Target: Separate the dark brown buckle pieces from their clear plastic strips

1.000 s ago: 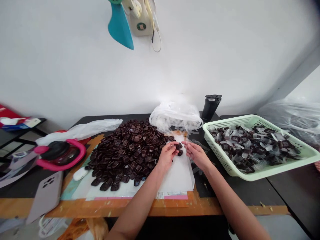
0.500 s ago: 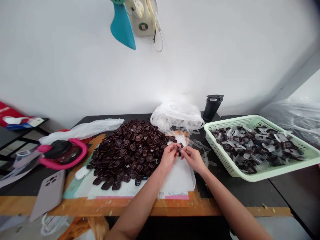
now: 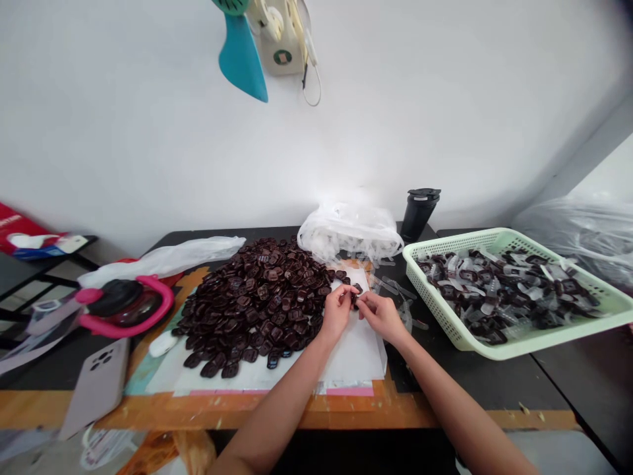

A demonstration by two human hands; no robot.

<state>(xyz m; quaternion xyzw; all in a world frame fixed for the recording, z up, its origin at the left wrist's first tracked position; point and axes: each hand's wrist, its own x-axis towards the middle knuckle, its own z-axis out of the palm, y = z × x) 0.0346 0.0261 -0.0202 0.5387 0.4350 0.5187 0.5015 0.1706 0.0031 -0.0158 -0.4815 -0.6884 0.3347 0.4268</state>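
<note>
A big heap of dark brown buckle pieces (image 3: 252,303) lies on white paper (image 3: 353,353) on the table. My left hand (image 3: 337,309) and my right hand (image 3: 380,315) meet just right of the heap, fingertips pinching one small dark brown piece (image 3: 355,298) between them. Thin clear plastic strips (image 3: 395,290) lie scattered beside my right hand. A pale green basket (image 3: 519,343) at the right holds several dark pieces mixed with clear strips.
A crumpled clear bag (image 3: 349,232) and a black tumbler (image 3: 418,212) stand behind the hands. On the left are a pink-handled bottle (image 3: 121,305), a phone (image 3: 96,386) and a white plastic bag (image 3: 163,256). A teal fan blade (image 3: 242,56) hangs overhead.
My hands were apart with the right one empty-looking near the strips; they have come together over the white paper and both now pinch the small dark piece.
</note>
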